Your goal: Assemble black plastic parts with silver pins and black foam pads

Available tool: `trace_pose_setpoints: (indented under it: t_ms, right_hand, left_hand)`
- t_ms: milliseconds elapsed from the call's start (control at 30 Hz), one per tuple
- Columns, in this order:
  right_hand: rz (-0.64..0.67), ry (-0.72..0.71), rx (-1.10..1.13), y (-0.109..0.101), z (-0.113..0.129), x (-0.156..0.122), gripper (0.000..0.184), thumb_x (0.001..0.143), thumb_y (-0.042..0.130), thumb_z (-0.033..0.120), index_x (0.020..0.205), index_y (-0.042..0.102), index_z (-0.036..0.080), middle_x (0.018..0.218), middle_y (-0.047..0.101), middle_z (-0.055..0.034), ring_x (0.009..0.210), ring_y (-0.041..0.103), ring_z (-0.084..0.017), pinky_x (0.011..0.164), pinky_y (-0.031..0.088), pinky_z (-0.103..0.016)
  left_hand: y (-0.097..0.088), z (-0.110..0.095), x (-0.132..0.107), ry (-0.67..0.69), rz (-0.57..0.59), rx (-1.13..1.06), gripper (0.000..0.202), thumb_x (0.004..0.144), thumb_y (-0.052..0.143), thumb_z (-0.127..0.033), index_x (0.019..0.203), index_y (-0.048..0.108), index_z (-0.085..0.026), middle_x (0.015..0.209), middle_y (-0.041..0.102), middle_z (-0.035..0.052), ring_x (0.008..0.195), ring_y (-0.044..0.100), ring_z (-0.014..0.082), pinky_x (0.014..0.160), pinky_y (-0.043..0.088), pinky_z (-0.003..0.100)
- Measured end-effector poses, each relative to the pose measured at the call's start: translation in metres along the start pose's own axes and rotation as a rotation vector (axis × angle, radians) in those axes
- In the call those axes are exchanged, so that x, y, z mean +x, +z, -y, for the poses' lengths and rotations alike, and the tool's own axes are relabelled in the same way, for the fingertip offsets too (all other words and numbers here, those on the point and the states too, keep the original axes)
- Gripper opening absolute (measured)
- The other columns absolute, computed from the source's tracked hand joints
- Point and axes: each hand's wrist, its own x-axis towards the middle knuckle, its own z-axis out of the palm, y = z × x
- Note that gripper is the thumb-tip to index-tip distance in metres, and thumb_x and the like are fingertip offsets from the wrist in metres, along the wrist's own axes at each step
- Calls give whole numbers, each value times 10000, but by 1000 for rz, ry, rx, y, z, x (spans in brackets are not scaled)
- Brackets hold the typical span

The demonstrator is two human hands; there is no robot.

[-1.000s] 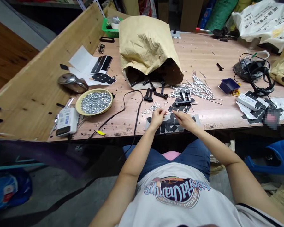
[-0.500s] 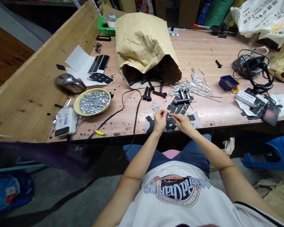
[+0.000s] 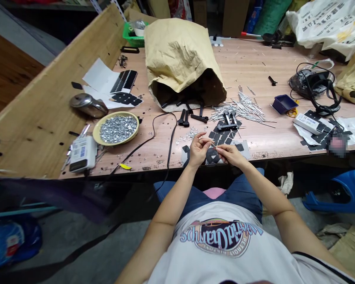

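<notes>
The person's forearms (image 3: 176,194) reach forward and converge. The left hand (image 3: 198,153) angles upward, fingers (image 3: 206,140) partly extended above the thumb; the right hand (image 3: 231,154), curled into a pinch, nearly meets it.

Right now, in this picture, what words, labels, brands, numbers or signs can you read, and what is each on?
"World Champs": T-shirt, print upside down.
"Detroit Pistons": same print, small.
Chinese characters: white bag, too creased and blurred to read surely.
Print on left white box and right white box: too small.
</notes>
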Motion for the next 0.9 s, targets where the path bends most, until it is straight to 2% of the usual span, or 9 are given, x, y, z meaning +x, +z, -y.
trace_pose_setpoints:
  t_ms: [167, 367, 500, 700, 900]
  right_hand:
    - [57, 68, 230, 0, 5, -6, 434, 659, 696, 531, 860, 672, 148, 532, 479, 74, 405, 392, -24, 351, 265, -150]
    - [173, 114, 394, -1, 3, -13, 388, 668, 718, 477, 852, 674, 138, 523, 479, 73, 376, 367, -18, 322, 227, -152]
    - [136, 109, 380, 0, 1, -17, 387, 667, 718, 484, 850, 678, 145, 524, 484, 73, 383, 376, -18, 330, 240, -149]
    - [58, 98, 260, 2, 7, -24, 378, 690, 700, 482, 862, 687, 146, 528, 486, 71, 410, 399, -22, 356, 271, -149]
    - [100, 140, 290, 0, 6, -29, 423, 655, 709, 520, 850, 681, 145, 530, 490, 72, 399, 390, -18, 351, 252, -148]
  left_hand:
    - [-2, -7, -1, 6, 47, -43, 579, 636, 767, -412, 1127, 530, -219, 706, 682, -3, 713, 677, 148, 747, 522, 282]
    - [-5, -13, -2, -62, 143, -23, 585, 620, 788, -363, 1141, 577, -203, 697, 704, 16, 698, 682, 156, 746, 533, 290]
    - [-7, -13, -2, -53, 144, -29, 668, 573, 820, -348, 1175, 567, -206, 678, 707, 5, 695, 684, 156, 729, 537, 276]
    - [-10, -15, -1, -64, 204, -22, 651, 556, 827, -352, 1145, 598, -195, 665, 714, 13, 661, 680, 155, 690, 547, 274]
    - [-9, -22, -3, -99, 293, -35, 687, 550, 830, -360, 1173, 593, -193, 679, 720, 31, 676, 692, 182, 680, 557, 294]
